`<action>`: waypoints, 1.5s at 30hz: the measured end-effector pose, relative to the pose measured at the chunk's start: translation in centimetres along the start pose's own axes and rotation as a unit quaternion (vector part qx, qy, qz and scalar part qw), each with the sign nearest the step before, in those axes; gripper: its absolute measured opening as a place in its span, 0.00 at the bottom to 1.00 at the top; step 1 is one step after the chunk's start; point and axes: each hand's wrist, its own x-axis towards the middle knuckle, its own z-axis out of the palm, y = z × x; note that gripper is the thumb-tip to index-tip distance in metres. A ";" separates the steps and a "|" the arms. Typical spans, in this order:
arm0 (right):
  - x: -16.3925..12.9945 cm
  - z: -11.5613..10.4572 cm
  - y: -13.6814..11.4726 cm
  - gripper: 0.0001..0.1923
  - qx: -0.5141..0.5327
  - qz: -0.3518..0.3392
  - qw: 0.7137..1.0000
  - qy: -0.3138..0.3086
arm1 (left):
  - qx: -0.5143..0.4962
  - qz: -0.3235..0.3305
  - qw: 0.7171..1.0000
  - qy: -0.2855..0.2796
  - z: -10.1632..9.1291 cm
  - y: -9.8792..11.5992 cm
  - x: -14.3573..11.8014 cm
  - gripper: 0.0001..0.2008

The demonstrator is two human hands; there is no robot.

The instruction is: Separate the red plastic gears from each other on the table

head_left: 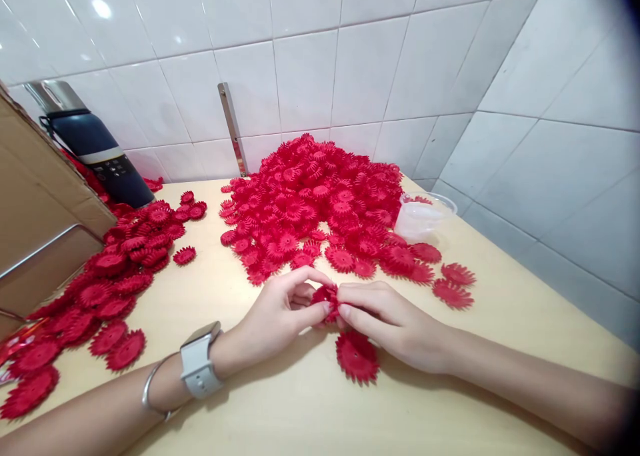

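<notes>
Between my two hands is a small red fabric flower piece (329, 299) with a fringed edge. My left hand (287, 303) pinches it from the left, thumb in front and fingers behind. From the right, my right hand (387, 319) grips its edge between thumb and fingers. Just below, on the table, lies a flat red petal disc (357, 357) with a jagged rim and a small centre hole. A large heap of red flower pieces (320, 196) rises behind my hands.
At left, more red discs (115, 283) spread beside a cardboard box (45, 196) and a dark blue bottle (100, 146). A clear plastic cup (423, 217) stands right of the heap. A metal strip (233, 129) leans on the tiled wall (310, 69). Loose discs (453, 294) lie right.
</notes>
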 end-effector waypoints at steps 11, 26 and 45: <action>0.1 -0.1 0.5 0.14 0.150 0.129 0.960 0.197 | -0.013 -0.009 0.996 0.082 -0.4 -0.1 0.7 0.13; 0.2 -0.2 0.1 0.14 0.045 0.048 0.998 0.002 | -0.012 0.019 0.999 0.038 -0.2 0.2 0.4 0.13; 0.1 -0.1 0.4 0.15 0.025 0.049 0.998 -0.014 | -0.017 0.001 0.999 0.042 -0.5 0.3 0.6 0.17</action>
